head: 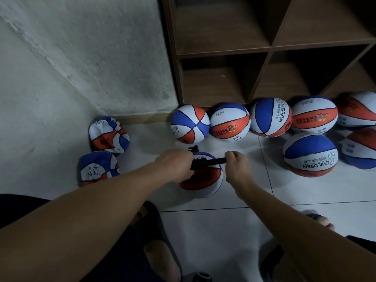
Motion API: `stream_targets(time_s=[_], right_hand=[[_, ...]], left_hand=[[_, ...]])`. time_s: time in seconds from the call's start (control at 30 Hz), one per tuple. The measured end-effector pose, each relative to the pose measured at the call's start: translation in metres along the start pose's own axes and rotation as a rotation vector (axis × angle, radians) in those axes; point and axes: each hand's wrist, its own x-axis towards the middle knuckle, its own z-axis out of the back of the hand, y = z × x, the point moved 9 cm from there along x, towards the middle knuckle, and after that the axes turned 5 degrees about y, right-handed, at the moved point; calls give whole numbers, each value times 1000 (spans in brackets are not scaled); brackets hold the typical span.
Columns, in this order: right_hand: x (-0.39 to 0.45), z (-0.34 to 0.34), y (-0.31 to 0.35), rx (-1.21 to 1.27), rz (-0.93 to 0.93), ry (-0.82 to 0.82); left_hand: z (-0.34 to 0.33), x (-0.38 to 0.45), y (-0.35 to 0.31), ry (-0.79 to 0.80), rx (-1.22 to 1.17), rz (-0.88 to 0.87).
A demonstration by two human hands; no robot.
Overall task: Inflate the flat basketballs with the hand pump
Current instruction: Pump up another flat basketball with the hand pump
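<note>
A person's two arms reach out over a white tile floor [234,231]. The left hand [175,165] grips the body of a black hand pump [205,162]. The right hand [238,167] holds the pump's handle end. The pump lies across a red, white and blue ball [203,184] on the floor. Two crumpled flat balls [108,134] sit to the left, near the wall [81,58]. A row of round balls [230,124] rests far off against a brown wooden shelf [264,49], with more round balls at the right.
</note>
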Motion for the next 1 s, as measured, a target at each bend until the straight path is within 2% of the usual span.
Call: stream_targets(time_s=[0.2, 0.57, 0.8, 1.0], right_hand=[[-17, -41, 10, -71, 55, 152], [-6, -39, 25, -81, 68, 221], [23, 32, 3, 53, -73, 93], [26, 37, -1, 101, -87, 18]], left_hand=[[-5, -2, -9, -8, 16, 0], [6, 2, 2, -16, -38, -8], [11, 0, 30, -13, -70, 44], [7, 4, 21, 1, -44, 28]])
